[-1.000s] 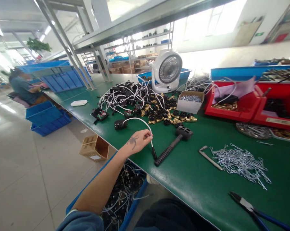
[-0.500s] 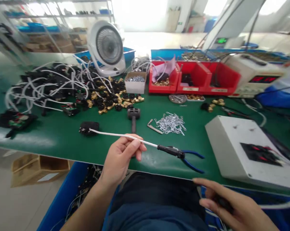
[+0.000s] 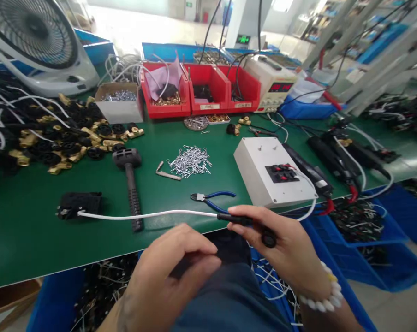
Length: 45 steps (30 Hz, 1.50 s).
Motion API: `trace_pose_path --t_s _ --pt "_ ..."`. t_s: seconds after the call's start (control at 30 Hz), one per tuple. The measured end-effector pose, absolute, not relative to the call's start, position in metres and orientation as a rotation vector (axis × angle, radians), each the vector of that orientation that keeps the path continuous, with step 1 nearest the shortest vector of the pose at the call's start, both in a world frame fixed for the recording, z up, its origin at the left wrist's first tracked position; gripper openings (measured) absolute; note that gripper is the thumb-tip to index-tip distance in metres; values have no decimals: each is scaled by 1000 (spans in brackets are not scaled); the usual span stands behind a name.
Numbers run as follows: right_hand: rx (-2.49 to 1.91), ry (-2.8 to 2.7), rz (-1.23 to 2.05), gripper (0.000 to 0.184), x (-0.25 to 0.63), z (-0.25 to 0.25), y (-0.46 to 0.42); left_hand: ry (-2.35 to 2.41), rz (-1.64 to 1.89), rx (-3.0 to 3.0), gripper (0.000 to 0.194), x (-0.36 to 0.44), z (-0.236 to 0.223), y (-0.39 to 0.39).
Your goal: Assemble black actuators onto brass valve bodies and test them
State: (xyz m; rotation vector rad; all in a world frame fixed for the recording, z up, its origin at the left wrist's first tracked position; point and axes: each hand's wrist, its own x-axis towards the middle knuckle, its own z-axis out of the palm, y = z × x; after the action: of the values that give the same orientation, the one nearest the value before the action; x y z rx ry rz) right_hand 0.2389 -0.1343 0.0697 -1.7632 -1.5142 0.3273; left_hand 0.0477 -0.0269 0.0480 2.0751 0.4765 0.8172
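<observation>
My right hand (image 3: pixel 281 240) grips a black cylindrical connector (image 3: pixel 234 218) at the end of a white cable (image 3: pixel 160 213); a black round end pokes out below its fingers. The cable runs left to a black plug housing (image 3: pixel 80 205) with metal pins, lying on the bench. My left hand (image 3: pixel 174 272) hovers by the front edge below the cable, fingers loosely curved, thumb apart, nothing visible in it. Blue-handled cutting pliers (image 3: pixel 211 198) lie just beyond the connector. A dark mallet (image 3: pixel 130 189) lies with its handle under the cable.
Silver clips (image 3: pixel 191 161) are heaped mid-bench beside a bent metal piece (image 3: pixel 167 174). A grey switch box (image 3: pixel 274 175) stands to the right. Behind are red bins (image 3: pixel 167 108), a power supply (image 3: pixel 271 85) and a fan (image 3: pixel 52 69). Brass fittings (image 3: pixel 59 166) cover the left.
My left hand has let go of the cable and moved lower. My right hand has come up and taken the connector. The pliers now lie clear of it. The view has swung right.
</observation>
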Motion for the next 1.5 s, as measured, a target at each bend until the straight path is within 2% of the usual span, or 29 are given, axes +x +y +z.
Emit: trace_pose_path --t_s 0.1,0.2,0.33,0.47,0.6,0.73,1.0,1.5 --pt "-1716 -1553 327 19 237 69 -134 489 1132 2347 18 62 44 -25" --pt "-1715 -1612 334 17 241 70 -136 379 1056 2435 16 77 36 -21" --pt "-1791 -1565 227 38 251 69 -141 361 1003 2354 12 81 33 -21" --pt "-1786 -1637 84 23 257 70 -144 460 991 2364 14 74 39 -23" --pt "-1843 -1610 84 29 254 70 -145 512 979 2426 21 71 43 -21" --pt "-1770 -1701 79 12 253 71 -143 526 954 2442 27 70 45 -19" --pt "-1750 -1848 29 21 255 77 -138 542 942 2485 34 70 44 -19" --pt "-1704 -1854 -33 14 250 77 -135 525 959 2575 34 68 43 -18"
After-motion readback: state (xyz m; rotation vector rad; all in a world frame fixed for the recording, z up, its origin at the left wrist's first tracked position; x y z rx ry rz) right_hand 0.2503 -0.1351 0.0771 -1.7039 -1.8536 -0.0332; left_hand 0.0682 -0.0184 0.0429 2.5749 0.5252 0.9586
